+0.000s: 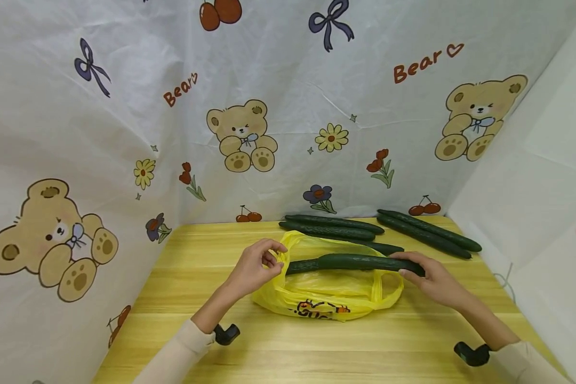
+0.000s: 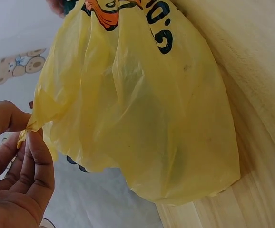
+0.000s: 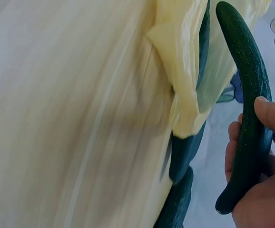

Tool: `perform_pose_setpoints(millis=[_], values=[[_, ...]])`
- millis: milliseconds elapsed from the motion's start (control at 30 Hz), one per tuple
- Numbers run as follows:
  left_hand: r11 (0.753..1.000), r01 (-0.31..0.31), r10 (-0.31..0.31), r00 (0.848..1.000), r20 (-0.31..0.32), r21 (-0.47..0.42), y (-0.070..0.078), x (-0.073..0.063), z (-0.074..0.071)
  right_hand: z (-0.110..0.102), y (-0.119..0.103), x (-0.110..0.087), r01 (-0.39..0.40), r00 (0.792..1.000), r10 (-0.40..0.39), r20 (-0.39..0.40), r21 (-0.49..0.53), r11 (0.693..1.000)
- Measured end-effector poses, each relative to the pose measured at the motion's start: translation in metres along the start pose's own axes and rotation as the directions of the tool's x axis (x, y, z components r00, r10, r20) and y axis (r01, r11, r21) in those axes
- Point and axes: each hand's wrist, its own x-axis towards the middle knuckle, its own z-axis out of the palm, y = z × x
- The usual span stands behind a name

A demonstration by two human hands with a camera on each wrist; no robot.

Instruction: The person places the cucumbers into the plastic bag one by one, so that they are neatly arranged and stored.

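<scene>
In the head view a yellow plastic bag (image 1: 278, 298) lies on the table with its mouth open. My left hand (image 1: 255, 268) pinches the bag's rim between thumb and fingers, and the left wrist view shows the gathered plastic there. My right hand (image 1: 436, 281) grips one end of a dark green cucumber (image 1: 352, 261), its other end over the bag's mouth. The right wrist view shows this cucumber (image 3: 252, 80) between thumb and fingers. Another cucumber (image 1: 301, 266) shows inside the bag, partly hidden by the held one.
Behind the bag lies a cucumber (image 1: 386, 248), partly covered by yellow plastic. Two more cucumbers (image 1: 336, 232) lie at the table's back edge, and another pair (image 1: 427, 234) at the back right. Printed white cloth (image 1: 288, 176) hangs around the wooden table (image 1: 201, 256).
</scene>
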Motion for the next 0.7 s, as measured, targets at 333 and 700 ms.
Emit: perform_pose_setpoints(millis=[333, 700], values=[[1.000, -0.005, 0.004, 1.000, -0.004, -0.013, 0.002, -0.001, 0.000, 0.033, -0.016, 0.031, 0.091, 0.995, -0.089, 0.054, -0.040, 0.995], [1.000, 0.004, -0.005, 1.000, -0.014, -0.024, 0.005, -0.004, -0.002, 0.061, -0.036, 0.058, 0.133, 0.983, -0.128, 0.135, -0.030, 0.991]])
